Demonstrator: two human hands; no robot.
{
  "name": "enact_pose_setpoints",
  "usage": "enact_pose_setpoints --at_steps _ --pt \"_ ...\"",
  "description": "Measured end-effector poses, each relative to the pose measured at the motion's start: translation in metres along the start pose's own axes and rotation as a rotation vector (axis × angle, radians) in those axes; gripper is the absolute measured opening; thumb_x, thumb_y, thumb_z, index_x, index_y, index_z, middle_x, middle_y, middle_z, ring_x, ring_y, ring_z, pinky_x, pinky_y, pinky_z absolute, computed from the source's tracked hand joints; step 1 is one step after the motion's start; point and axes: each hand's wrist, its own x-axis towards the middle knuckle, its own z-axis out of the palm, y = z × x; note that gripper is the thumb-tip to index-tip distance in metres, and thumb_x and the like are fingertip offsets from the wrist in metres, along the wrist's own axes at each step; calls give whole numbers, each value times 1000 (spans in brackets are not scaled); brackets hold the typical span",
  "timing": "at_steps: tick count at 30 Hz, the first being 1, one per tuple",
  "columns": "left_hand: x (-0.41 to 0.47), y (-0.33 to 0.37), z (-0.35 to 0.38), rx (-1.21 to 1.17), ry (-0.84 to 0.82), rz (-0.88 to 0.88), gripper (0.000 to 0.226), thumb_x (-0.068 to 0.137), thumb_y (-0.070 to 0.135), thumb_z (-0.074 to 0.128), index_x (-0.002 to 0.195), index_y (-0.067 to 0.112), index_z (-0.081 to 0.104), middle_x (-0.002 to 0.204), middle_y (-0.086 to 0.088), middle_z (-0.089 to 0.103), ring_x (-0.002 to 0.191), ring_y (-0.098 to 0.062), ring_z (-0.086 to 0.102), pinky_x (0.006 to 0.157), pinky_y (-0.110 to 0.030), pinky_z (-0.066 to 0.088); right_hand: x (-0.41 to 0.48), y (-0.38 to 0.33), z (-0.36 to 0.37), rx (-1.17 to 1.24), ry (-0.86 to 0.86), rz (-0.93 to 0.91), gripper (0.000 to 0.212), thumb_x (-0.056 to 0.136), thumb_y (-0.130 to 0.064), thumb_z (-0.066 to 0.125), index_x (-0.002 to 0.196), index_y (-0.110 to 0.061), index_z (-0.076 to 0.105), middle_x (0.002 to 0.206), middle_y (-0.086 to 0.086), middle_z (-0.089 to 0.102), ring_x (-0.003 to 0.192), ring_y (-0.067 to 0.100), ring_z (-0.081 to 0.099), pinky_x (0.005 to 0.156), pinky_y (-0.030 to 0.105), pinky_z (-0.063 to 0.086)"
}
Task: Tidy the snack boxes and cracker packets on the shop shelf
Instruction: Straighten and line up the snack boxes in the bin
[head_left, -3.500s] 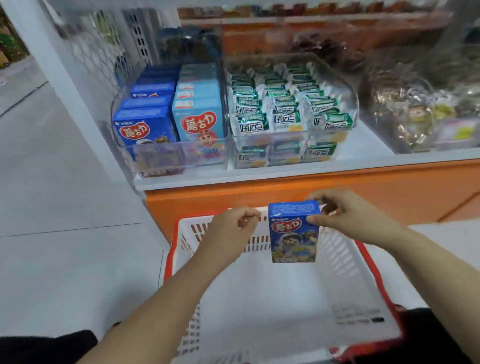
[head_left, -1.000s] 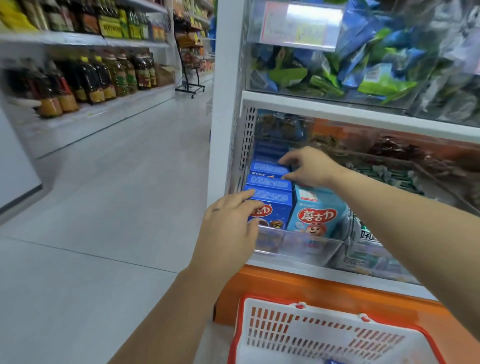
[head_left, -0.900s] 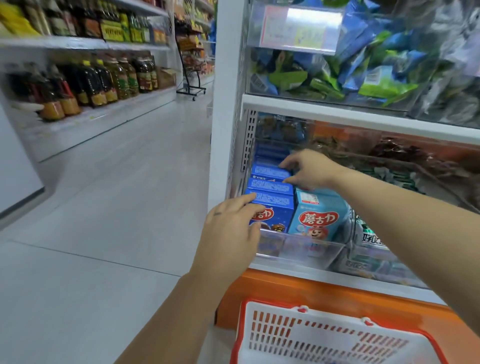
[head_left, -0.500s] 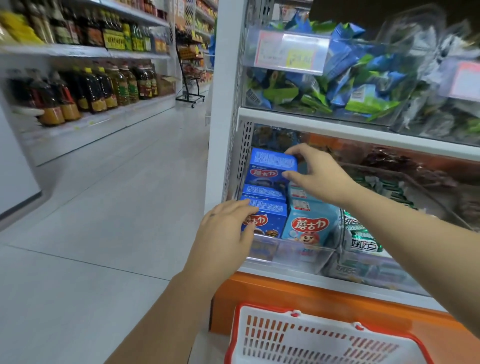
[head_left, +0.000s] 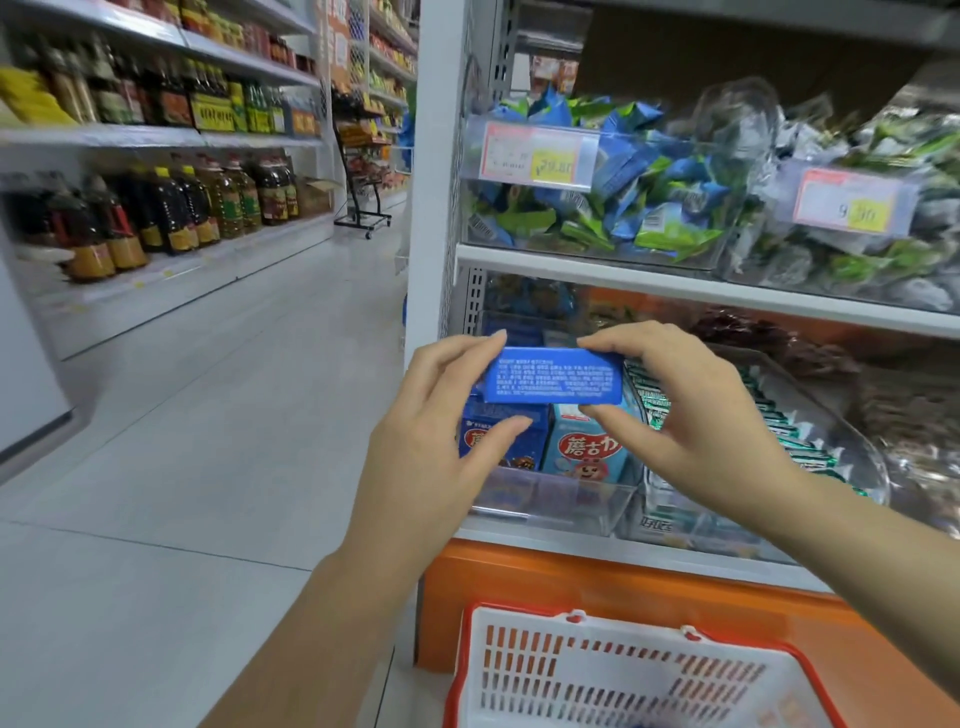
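You hold a dark blue rectangular cardboard snack box (head_left: 553, 375) lengthwise between both hands, its long axis level and a face covered in fine white print turned toward you. Its edges look crisp and the card undented.

The box hangs in the air in front of the white shop shelf (head_left: 623, 553), above the front of a clear plastic bin (head_left: 561, 501) and touching none of its contents. In that bin stand more dark blue boxes (head_left: 498, 441) on the left and a light blue box with a red label (head_left: 587, 452) on the right.

Your left grip (head_left: 431, 441) curls round the box's left end, fingertips over the top corner. The thumb reaches in just under the bottom edge; whether it touches is unclear. Your right grip (head_left: 717, 415) pinches the right half, forefinger on the top edge and thumb pressed to the bottom edge.

Both forearms rise from below, wrists bent slightly inward, backs of the hands toward you.

Green-and-white cracker packets (head_left: 779, 431) fill the neighbouring bin behind your right hand. A red-rimmed white plastic basket (head_left: 623, 675) sits below the shelf.
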Motion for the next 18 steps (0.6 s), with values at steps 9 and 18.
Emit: enact_pose_setpoints --at_steps 9,18 --pt "6 8 -12 -369 39 -312 35 84 16 66 108 38 52 110 23 61 96 4 63 74 -6 47 4 -4 -16 263 -81 107 61 73 -38 74 125 -37 42 117 -26 55 111 -5 54 96 18 42" --pt "8 -2 -9 -647 64 -529 30 92 6 53 111 29 55 100 19 67 84 4 67 66 -17 56 -9 18 -27 392 -87 343 45 75 -12 77 107 -35 57 103 -15 69 97 4 65 92 30 52"
